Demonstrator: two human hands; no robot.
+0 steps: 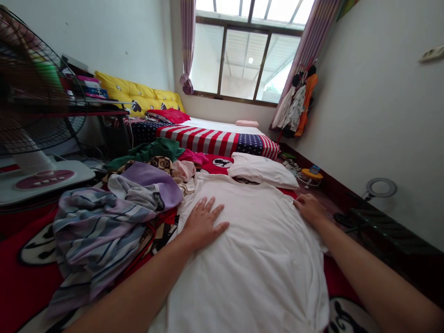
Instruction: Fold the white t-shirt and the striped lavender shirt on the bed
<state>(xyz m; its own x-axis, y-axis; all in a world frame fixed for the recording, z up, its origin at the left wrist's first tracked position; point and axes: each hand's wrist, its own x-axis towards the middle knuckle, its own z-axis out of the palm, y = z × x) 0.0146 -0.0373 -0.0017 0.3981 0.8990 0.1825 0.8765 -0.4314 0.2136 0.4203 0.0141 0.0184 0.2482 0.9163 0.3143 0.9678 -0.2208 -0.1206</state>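
A white T-shirt (249, 259) lies spread out in front of me, its neckline at the far end. My left hand (204, 222) rests flat on the shirt's left part with the fingers spread. At the shirt's far right edge, by the shoulder, my right hand (308, 207) has its fingers curled together on the fabric. Just beyond the neckline is another white garment (265, 169), laid flat and folded. Left of the shirt sits a heap of loose clothes, with a striped shirt (100, 226) nearest and a purple garment (149, 180) behind it.
Under the clothes is a red patterned blanket (24, 282). A fan (45, 180) stands at the left. Ahead, a bed carries a stars-and-stripes cover (204, 138). On the right are a small yellow stool (312, 174), a ring light (381, 187) and a dark rack (391, 229).
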